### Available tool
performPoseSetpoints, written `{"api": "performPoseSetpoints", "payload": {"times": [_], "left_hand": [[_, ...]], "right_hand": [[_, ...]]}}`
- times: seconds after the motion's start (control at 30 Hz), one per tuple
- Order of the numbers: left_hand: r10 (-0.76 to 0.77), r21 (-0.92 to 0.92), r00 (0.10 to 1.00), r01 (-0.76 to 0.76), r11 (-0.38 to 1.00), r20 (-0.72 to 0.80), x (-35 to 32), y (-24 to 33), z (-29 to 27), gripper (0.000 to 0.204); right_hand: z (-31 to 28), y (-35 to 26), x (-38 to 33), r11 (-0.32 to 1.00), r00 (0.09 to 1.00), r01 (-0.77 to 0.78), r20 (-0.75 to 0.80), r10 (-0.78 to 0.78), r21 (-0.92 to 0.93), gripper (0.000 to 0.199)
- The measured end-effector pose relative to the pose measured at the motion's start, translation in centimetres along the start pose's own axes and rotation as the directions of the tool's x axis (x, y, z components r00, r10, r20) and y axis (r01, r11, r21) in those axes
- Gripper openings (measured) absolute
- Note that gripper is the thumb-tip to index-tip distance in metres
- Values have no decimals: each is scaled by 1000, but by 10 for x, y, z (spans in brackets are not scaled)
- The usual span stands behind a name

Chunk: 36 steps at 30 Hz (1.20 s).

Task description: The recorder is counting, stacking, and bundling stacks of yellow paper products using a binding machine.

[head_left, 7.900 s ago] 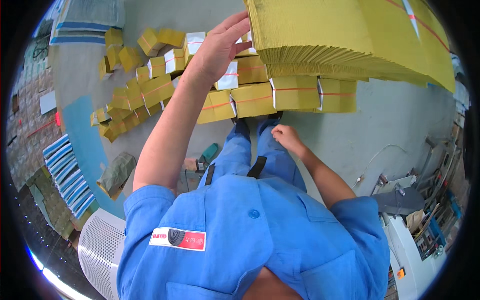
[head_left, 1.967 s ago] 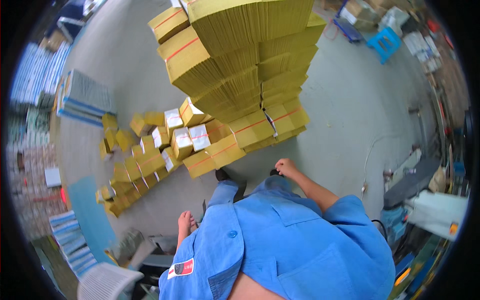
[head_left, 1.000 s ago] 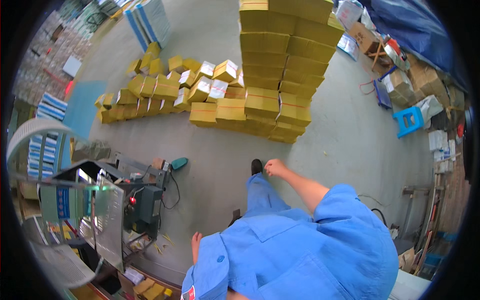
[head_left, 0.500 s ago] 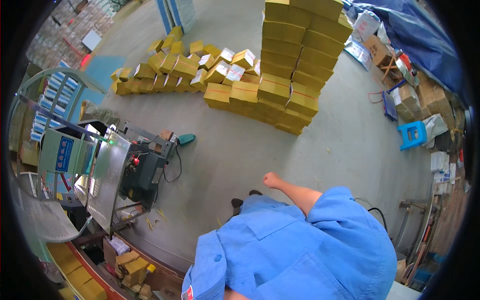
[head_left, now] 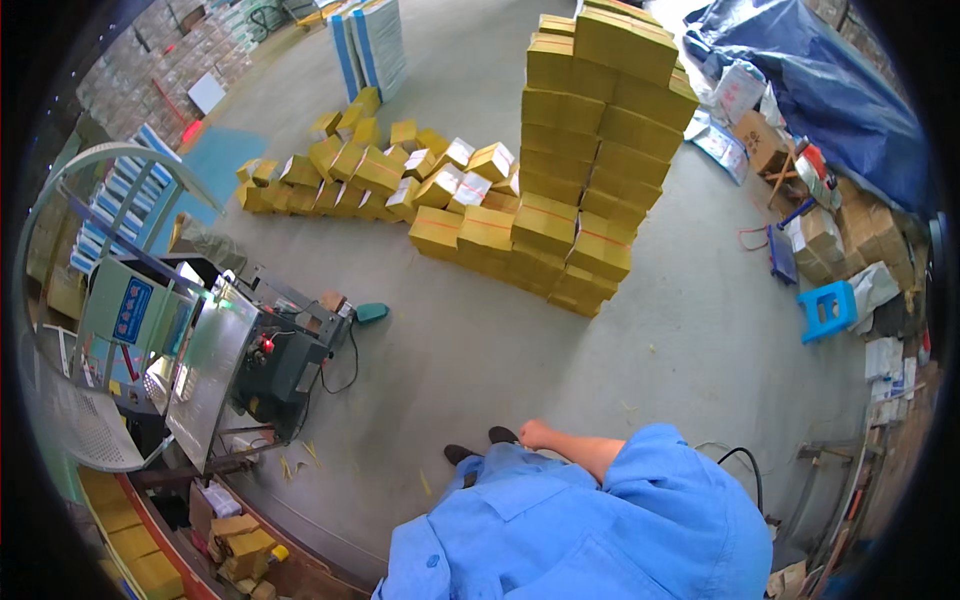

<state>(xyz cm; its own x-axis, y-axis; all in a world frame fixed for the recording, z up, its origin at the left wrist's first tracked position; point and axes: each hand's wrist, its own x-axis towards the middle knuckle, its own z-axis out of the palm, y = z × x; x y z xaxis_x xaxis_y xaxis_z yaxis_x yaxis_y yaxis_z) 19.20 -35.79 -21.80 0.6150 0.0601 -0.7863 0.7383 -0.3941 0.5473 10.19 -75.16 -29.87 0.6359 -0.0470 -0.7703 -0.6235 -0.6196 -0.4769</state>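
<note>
A machine (head_left: 265, 365) with a metal table is standing on the concrete floor (head_left: 480, 330), well to the left of the right hand (head_left: 535, 433). Yellow bundles (head_left: 400, 175) are lying loose far ahead — not yet stacked, judging by the tall yellow stack (head_left: 590, 130) beside them. The right hand is hanging empty at the thigh, fingers curled loosely. The left hand is hidden. Further right, a blue stool (head_left: 828, 308) is sitting near cardboard boxes (head_left: 830, 235).
</note>
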Motion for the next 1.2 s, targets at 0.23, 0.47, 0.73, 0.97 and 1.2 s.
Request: {"api": "performPoseSetpoints", "payload": {"times": [0.23,0.47,0.73,0.97,1.2], "left_hand": [[-33,-81,999,31,996,-27,-25,-47,-24,49],[-135,-102,986,125,987,-94,-52,-168,-79,48],[93,509,988,-19,860,-120,-110,-303,-155,48],[-406,-774,827,-54,631,-389,-174,-225,-247,46],[-315,-731,737,-340,592,-598,-207,-161,-379,52]], "right_hand": [[-29,37,7,982,995,-80,37,87,-172,25],[-40,-23,46,981,991,-50,-129,26,-187,23],[74,-195,72,997,989,77,128,-72,-32,20],[186,-356,98,723,813,578,343,-471,-378,23],[233,-516,97,815,792,484,555,-254,-319,23]]}}
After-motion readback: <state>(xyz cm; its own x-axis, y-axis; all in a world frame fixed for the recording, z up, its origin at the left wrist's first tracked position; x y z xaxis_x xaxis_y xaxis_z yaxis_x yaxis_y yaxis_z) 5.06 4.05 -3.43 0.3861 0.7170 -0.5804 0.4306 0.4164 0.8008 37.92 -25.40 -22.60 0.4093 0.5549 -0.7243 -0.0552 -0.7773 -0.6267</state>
